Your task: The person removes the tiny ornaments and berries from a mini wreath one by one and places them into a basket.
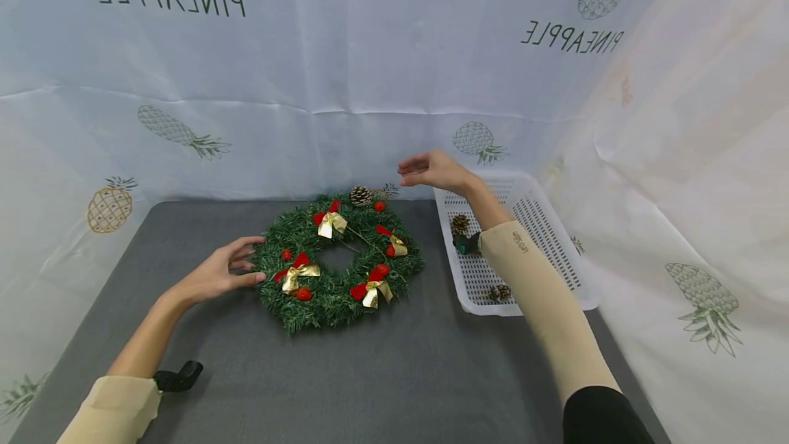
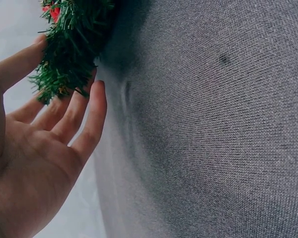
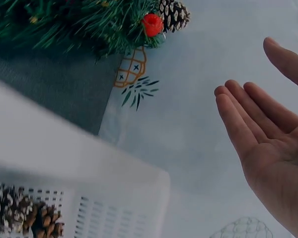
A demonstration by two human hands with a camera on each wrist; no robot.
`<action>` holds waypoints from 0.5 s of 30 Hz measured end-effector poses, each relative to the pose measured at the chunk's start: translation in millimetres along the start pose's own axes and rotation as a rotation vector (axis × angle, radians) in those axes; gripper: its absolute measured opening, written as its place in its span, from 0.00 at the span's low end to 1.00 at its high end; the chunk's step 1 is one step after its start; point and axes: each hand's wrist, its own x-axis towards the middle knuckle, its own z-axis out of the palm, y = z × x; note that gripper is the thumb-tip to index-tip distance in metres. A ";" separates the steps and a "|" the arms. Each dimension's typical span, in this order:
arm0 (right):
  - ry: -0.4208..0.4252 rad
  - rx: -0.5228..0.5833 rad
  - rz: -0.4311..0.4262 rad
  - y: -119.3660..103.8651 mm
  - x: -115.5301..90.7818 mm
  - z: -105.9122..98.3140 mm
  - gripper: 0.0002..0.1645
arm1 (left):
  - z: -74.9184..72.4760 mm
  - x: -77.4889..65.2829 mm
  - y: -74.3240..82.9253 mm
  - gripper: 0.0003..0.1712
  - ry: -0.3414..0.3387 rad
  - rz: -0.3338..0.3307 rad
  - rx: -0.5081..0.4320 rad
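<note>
One wreath (image 1: 335, 299), probably light and springy, is best held by its rim; left grip (image 1: 218, 271) touches there loosely, right grip (image 1: 436, 171) hovers released.

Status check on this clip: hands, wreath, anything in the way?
Left hand touching left edge of wreath; right hand empty, in the air. Wreath lying on gray table. Right sleeve crosses over white basket, hiding part of it.

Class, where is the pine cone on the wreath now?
In the head view, the pine cone sits at the far edge of the Christmas wreath, just left of a red berry.
</note>
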 end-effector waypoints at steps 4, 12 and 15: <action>-0.009 0.026 0.014 -2.5 12.0 7.4 0.30 | 0.1 -0.4 -0.5 0.44 -0.003 -0.003 -0.006; -0.036 0.049 0.043 -3.4 32.3 27.6 0.32 | 0.0 -1.2 -1.3 0.43 -0.001 -0.002 -0.011; -0.035 0.054 0.050 -3.0 37.8 34.3 0.32 | 0.3 -1.6 -1.7 0.43 -0.002 0.001 -0.018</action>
